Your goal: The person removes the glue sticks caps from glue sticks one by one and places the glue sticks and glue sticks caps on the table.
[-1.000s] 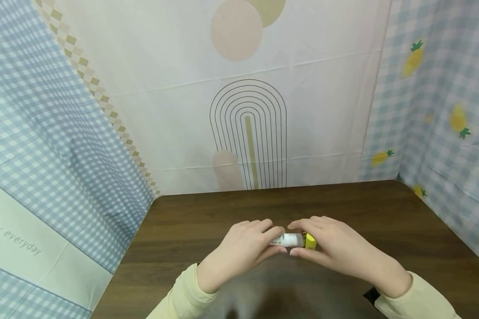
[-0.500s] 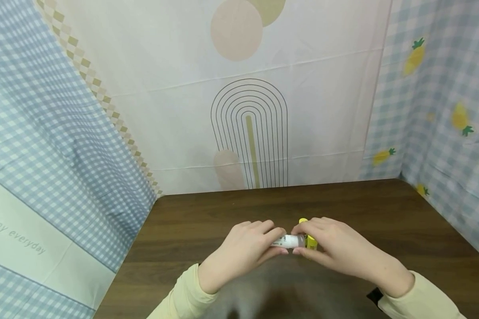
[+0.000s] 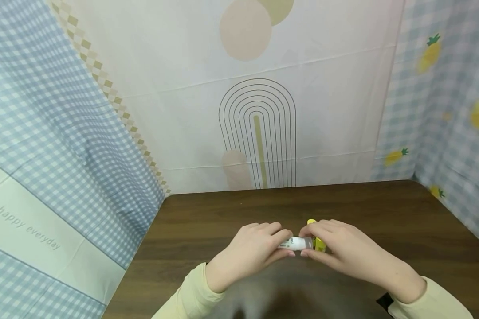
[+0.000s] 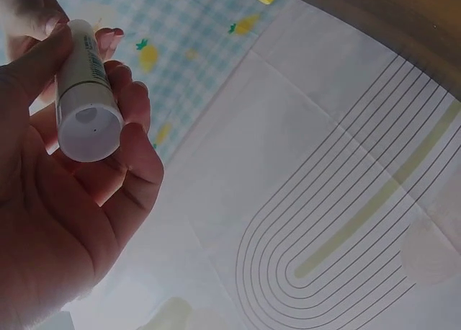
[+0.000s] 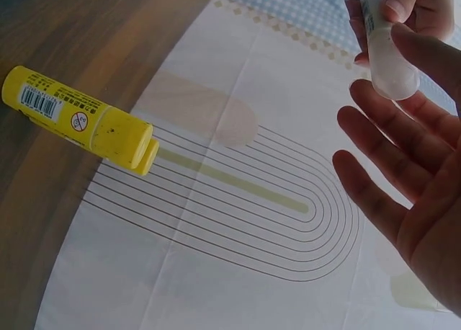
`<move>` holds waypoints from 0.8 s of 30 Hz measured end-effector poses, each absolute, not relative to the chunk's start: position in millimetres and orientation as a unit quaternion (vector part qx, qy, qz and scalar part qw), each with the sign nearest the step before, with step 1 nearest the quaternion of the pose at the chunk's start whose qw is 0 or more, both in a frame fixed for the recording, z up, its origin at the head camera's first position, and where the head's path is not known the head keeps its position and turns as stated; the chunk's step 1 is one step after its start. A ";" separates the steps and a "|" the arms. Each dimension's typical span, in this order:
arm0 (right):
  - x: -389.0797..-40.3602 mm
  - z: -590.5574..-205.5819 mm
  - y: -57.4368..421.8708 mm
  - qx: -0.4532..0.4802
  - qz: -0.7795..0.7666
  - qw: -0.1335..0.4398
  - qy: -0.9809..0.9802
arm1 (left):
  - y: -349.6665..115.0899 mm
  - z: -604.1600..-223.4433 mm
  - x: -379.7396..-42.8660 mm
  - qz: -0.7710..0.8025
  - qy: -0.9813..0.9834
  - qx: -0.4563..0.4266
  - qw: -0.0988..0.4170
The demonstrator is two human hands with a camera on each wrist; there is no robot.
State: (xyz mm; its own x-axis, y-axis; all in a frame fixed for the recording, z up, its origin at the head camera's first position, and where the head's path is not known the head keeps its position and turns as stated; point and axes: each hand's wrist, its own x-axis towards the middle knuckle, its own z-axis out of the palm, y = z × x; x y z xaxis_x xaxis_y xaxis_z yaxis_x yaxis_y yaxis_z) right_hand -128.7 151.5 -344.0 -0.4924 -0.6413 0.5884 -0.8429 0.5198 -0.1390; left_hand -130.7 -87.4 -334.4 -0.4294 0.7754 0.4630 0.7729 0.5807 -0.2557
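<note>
A white glue stick (image 3: 297, 243) with a frosted, translucent cap (image 5: 395, 69) lies sideways between both hands above the table. My left hand (image 3: 250, 250) grips its body with thumb and curled fingers, and the hollow base faces the left wrist view. At the capped end, my right hand (image 3: 343, 246) pinches with thumb and index finger; its other fingers are spread in the right wrist view. Behind that hand stands a yellow glue stick (image 5: 79, 117) with a barcode label. A second yellow piece (image 5: 149, 159) shows just behind its cap, mostly hidden.
The dark wooden table (image 3: 207, 212) ends at a white cloth backdrop (image 3: 191, 133) with printed arches. Blue checked cloth (image 3: 115, 177) hangs at the left, and pineapple-printed cloth (image 3: 455, 155) hangs at the right. A small black piece (image 3: 384, 301) shows beside the right sleeve.
The right index finger and thumb have closed onto the glue stick's capped end. The head view has shifted slightly left, so everything appears farther right. The left hand keeps its grip.
</note>
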 end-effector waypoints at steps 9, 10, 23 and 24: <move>-129.2 -346.6 151.5 0.436 0.207 0.229 -0.846 | -89.8 -335.3 -130.6 -0.001 -0.848 -0.458 0.268; -129.4 -347.0 151.5 0.439 0.208 0.230 -0.844 | -89.8 -335.6 -130.7 -0.001 -0.848 -0.458 0.267; -131.4 -352.5 152.0 0.449 0.195 0.239 -0.839 | -88.3 -339.1 -130.6 -0.004 -0.850 -0.462 0.254; -131.7 -352.7 152.1 0.451 0.195 0.238 -0.838 | -88.2 -339.5 -130.9 -0.003 -0.850 -0.462 0.253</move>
State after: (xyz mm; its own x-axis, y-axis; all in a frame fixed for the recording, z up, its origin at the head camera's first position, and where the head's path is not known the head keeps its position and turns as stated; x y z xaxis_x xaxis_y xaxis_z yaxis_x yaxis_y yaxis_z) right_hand -131.7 152.1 -352.7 -0.4789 -0.6633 0.5750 -0.8489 0.5167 -0.1110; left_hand -130.9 -88.2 -339.5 -0.4440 0.7841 0.4336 0.7873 0.5725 -0.2291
